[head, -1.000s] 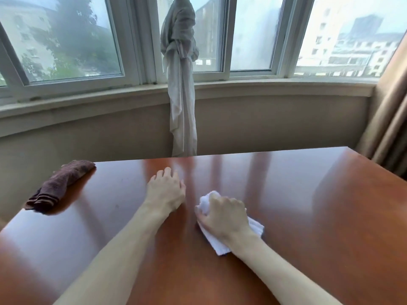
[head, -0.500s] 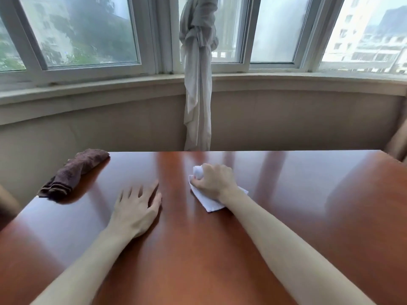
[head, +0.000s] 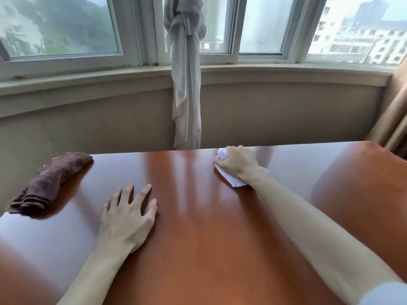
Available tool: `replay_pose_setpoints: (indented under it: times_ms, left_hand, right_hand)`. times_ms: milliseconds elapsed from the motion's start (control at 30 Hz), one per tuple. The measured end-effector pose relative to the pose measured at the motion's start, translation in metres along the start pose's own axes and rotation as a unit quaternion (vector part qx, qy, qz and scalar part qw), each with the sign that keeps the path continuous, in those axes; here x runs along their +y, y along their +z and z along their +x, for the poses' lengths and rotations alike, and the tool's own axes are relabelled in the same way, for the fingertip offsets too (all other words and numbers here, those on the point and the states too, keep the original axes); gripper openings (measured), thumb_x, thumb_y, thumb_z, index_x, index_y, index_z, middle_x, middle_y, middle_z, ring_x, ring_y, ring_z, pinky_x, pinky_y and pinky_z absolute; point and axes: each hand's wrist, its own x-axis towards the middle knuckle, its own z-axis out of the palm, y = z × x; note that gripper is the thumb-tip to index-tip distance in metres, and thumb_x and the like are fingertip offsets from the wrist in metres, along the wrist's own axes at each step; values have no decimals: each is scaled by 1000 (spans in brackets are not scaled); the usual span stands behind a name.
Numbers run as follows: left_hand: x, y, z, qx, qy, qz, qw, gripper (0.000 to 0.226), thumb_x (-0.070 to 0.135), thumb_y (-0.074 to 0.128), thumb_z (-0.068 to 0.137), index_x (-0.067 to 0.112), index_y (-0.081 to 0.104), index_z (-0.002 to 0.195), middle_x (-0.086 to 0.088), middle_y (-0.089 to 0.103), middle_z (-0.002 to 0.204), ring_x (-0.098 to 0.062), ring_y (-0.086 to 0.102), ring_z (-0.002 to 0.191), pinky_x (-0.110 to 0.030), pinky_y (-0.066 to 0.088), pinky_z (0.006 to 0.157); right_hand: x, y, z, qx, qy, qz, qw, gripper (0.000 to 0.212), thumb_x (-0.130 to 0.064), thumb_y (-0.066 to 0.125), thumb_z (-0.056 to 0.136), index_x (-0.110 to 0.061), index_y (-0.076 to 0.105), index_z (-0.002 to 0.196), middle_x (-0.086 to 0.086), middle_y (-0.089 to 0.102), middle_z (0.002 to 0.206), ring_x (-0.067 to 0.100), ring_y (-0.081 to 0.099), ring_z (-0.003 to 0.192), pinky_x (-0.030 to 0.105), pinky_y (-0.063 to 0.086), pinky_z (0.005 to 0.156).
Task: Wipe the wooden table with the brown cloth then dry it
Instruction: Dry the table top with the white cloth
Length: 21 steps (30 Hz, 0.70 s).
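Note:
A glossy reddish wooden table (head: 198, 249) fills the lower view. The brown cloth (head: 51, 182) lies rolled up on the table's far left corner, untouched. My right hand (head: 237, 162) grips a white cloth (head: 236, 181) and presses it on the tabletop near the far edge, right of centre. Part of the white cloth is hidden under the hand. My left hand (head: 128, 219) rests flat on the table with fingers spread, a little right of the brown cloth.
Beyond the table's far edge stands a beige wall under a window sill (head: 286, 72). A knotted grey curtain (head: 186, 84) hangs at the middle. A tan curtain (head: 394, 119) hangs at the far right.
My right hand has pushed the white cloth away from me and to the right, up to the far edge. My left hand has spread its fingers flat and sits nearer to me.

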Motion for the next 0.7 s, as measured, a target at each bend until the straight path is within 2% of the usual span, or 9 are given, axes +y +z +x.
replay_pose_setpoints:
  times_ms: [100,200,300,400,533,600,667,700]
  left_hand:
    - [5,-8,-2,-29,-8,6,1000,57,63,28,98,48,27,154,-3,26,162,-30,21,150,-48,20,121]
    - [12,-20,10,-71,-11,32,997,58,55,30,102,36,28,156,-12,31,158,-35,29,145,-48,26,119]
    - [43,-29,11,-72,18,27,997,55,46,34,104,27,33,156,-14,34,157,-34,30,145,-49,30,118]
    - [98,-23,-3,-88,96,18,991,56,49,35,103,30,31,156,-13,28,162,-32,23,149,-46,22,122]
    - [159,-4,-14,-81,166,7,983,57,57,31,101,41,27,156,-10,19,166,-30,12,154,-45,11,125]
    - [181,5,-10,-79,175,-7,981,61,62,29,99,47,17,157,-7,10,168,-30,4,155,-48,5,125]
    - [197,14,-3,-84,179,-14,980,66,68,26,97,51,4,157,-2,0,170,-30,-4,155,-49,0,125]
    - [202,19,0,-84,179,-13,980,68,70,23,96,52,1,157,0,-3,170,-29,-6,155,-50,-2,125]
  right_hand:
    - [-15,-27,-99,-31,-82,26,996,46,-67,39,85,-26,59,88,0,67,79,29,62,77,36,40,67]
    - [-13,-50,-196,-20,-165,34,986,43,-67,38,85,-27,52,88,-1,63,69,27,58,62,33,36,59]
    - [16,-71,-262,-73,-193,28,978,47,-70,29,91,-29,50,98,-8,64,81,19,59,66,35,47,63]
    - [50,-81,-275,-63,-123,44,989,49,-74,27,92,-34,50,109,-15,67,92,13,64,77,34,51,74]
    - [86,-72,-221,-15,5,32,999,45,-68,37,95,-31,58,109,-9,71,96,23,68,91,34,50,82]
    - [102,-61,-180,8,49,19,999,41,-64,40,96,-27,57,91,-5,67,88,30,68,88,37,49,77]
    - [116,-48,-139,38,75,24,996,42,-57,46,97,-27,39,69,-5,51,68,34,65,80,37,42,65]
    - [123,-41,-117,49,82,22,995,45,-54,47,97,-26,31,65,-6,43,64,34,64,77,37,38,63]
